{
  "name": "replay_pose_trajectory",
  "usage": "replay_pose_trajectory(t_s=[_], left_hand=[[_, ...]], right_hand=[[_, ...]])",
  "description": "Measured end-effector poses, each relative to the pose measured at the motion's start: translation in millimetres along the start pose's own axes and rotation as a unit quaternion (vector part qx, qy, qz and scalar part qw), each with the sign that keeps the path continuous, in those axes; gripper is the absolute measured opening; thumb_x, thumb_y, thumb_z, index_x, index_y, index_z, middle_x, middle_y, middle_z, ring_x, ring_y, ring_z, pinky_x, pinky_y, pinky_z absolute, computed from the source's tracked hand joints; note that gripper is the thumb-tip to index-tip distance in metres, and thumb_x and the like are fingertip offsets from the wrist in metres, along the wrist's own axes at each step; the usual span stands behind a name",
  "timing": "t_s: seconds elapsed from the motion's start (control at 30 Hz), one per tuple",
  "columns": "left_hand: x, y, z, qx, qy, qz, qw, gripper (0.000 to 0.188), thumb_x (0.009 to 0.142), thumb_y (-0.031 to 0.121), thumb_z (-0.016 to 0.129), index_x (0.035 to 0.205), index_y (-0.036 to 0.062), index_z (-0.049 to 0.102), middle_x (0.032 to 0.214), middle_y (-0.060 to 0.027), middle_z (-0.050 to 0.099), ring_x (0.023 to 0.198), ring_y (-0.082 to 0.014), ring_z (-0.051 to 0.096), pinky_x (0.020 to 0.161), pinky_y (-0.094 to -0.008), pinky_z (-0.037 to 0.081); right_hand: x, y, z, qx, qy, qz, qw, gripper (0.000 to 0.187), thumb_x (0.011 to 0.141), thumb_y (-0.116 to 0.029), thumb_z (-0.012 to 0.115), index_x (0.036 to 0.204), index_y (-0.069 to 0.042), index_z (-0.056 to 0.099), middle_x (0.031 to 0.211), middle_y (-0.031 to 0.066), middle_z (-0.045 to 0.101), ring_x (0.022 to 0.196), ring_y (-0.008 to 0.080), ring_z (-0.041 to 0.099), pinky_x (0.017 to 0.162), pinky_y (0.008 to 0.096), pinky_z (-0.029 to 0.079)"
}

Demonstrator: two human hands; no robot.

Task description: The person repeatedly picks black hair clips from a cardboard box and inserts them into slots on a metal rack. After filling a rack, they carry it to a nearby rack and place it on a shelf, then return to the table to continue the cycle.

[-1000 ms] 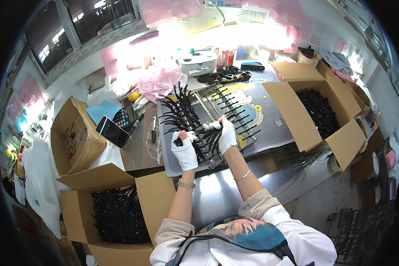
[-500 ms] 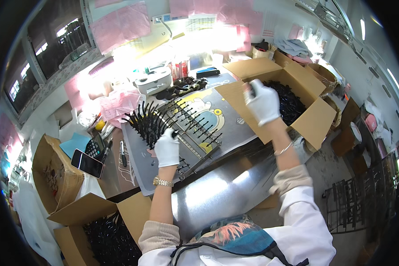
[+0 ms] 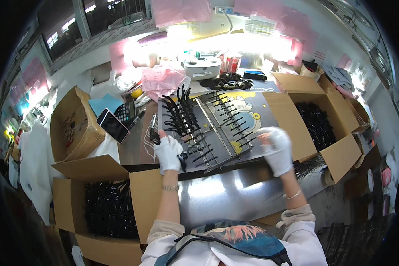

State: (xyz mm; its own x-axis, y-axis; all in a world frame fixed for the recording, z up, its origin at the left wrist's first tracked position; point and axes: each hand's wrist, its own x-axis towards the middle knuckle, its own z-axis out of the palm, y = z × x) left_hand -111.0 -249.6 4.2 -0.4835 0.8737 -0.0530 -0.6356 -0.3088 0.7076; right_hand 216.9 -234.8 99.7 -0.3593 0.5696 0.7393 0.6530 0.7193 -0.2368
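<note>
A metal rack [image 3: 215, 128] with rows of pegs lies on the grey printed mat [image 3: 264, 115]. Curved glossy black pieces [image 3: 179, 117] stand crowded along its left row, while the right row's thin dark pegs [image 3: 235, 119] carry no such curved pieces. At the rack's near left corner, my white-gloved left hand [image 3: 168, 155] is closed, with small black pieces [image 3: 182, 158] showing beside its fingers. My white-gloved right hand [image 3: 278, 150] hovers over the mat's near right edge, apart from the rack. Motion smears its fingertips, and I cannot make out anything in them.
Open cardboard boxes of black pieces stand at right [image 3: 335, 122] and near left [image 3: 68, 204]. Another carton [image 3: 73, 133] stands farther left. A phone [image 3: 113, 126], calculator [image 3: 125, 111] and slim tool [image 3: 153, 122] lie left of the mat. Behind are a white container [image 3: 202, 68] and pink sheets [image 3: 164, 82].
My right hand has come down from beside the right-hand box toward the mat's near edge. My left hand has moved off the rack's left row to its near left corner. The view has turned left.
</note>
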Motion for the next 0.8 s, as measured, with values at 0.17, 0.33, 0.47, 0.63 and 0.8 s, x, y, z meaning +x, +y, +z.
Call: replay_pose_trajectory(t_s=[0.17,0.33,0.47,0.63,0.8], left_hand=[[-84.6,104.3,-76.0,0.535,0.050,0.156,0.829,0.039,0.099,0.031,0.067,0.075,0.0086,0.046,0.062,0.0063,0.043,0.049,-0.0043,0.040,0.043,-0.0242,0.031],[-126.3,173.5,-149.2,0.876,0.185,0.013,0.446,0.045,0.074,0.032,0.086,0.105,0.0049,0.068,0.091,-0.0184,0.071,0.087,-0.0308,0.071,0.075,-0.0444,0.054],[-128.0,177.2,-146.0,0.933,0.145,0.086,0.317,0.078,0.060,0.039,0.092,0.123,0.0030,0.062,0.123,-0.0149,0.064,0.125,-0.0333,0.053,0.103,-0.0475,0.043],[-43.4,72.5,-64.5,0.689,-0.120,0.304,0.647,0.074,0.072,0.031,0.087,0.131,-0.0031,0.057,0.135,-0.0216,0.058,0.120,-0.0372,0.059,0.102,-0.0424,0.048],[106.5,-6.2,2.4,0.360,-0.028,0.156,0.919,0.110,0.083,0.037,0.082,0.158,-0.0022,0.012,0.163,-0.0220,0.021,0.152,-0.0301,0.021,0.122,-0.0371,0.020]], right_hand=[[-5.1,-48.0,71.4,0.154,-0.128,0.005,0.980,0.008,0.088,-0.012,0.070,0.085,-0.004,0.068,0.091,0.0095,0.072,0.083,0.0301,0.068,0.078,0.0392,0.054],[5.5,-50.5,110.5,0.251,-0.165,0.153,0.942,0.030,0.086,-0.014,0.073,0.113,-0.004,0.067,0.108,0.0126,0.071,0.095,0.0269,0.070,0.088,0.0378,0.054],[31.5,-61.0,154.9,0.214,-0.176,0.225,0.934,0.066,0.082,-0.029,0.078,0.137,-0.002,0.052,0.128,0.0159,0.063,0.117,0.0300,0.062,0.101,0.0384,0.049],[81.9,-84.2,238.9,0.163,-0.010,0.278,0.947,0.088,0.078,-0.031,0.080,0.146,0.006,0.038,0.144,0.0263,0.049,0.134,0.0362,0.048,0.112,0.0375,0.039],[117.0,-77.7,291.8,0.222,0.080,0.326,0.916,0.085,0.077,-0.019,0.080,0.147,0.002,0.038,0.146,0.0229,0.049,0.134,0.0354,0.049,0.110,0.0366,0.041]])
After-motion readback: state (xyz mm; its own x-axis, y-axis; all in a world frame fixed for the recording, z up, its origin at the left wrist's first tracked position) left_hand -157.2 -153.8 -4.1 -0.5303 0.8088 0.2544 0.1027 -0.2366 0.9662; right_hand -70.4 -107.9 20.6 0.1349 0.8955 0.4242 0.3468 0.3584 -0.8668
